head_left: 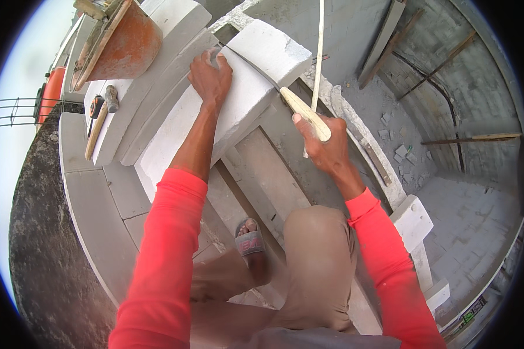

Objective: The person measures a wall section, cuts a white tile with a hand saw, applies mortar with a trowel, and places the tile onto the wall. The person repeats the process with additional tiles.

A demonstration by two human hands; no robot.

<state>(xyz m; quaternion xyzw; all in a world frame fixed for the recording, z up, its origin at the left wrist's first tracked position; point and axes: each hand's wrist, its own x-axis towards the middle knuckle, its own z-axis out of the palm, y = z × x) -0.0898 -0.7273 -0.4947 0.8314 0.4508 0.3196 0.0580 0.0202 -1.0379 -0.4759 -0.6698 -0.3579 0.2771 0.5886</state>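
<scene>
- Right hand [330, 148] at 2 o'clock: closed round the handle of the saw [291, 100], thumb laid along it; finger ends wrapped out of sight
- Saw: blade runs from the handle toward 11 o'clock, bowed in view, over the block [239, 99]; teeth can't be made out, nor how deep the blade sits
- Block: white, long, slanting from 12 o'clock down to about 8; left forearm covers part of its top, its near-left end passes behind the sleeve
- Left hand [211, 78] at 11 o'clock: down on the block near the blade's far end, fingers bent; fingertips tucked under, can't tell if it's clamping the edge or only pressing
- Pale strip [319, 52] at 1 o'clock: top end cut off by the frame, lower part passes behind saw handle and right hand
- Bucket [137, 46] between 10 and 11 o'clock: orange, tipped in view, inside hard to read
- Hammer [96, 131] at 10 o'clock, on a white slab [116, 136]; small orange-black tool [95, 107] just beside it, partly behind the handle, kind unclear
- Sandal [250, 242] at 6 o'clock: toes show, other foot out of view
</scene>
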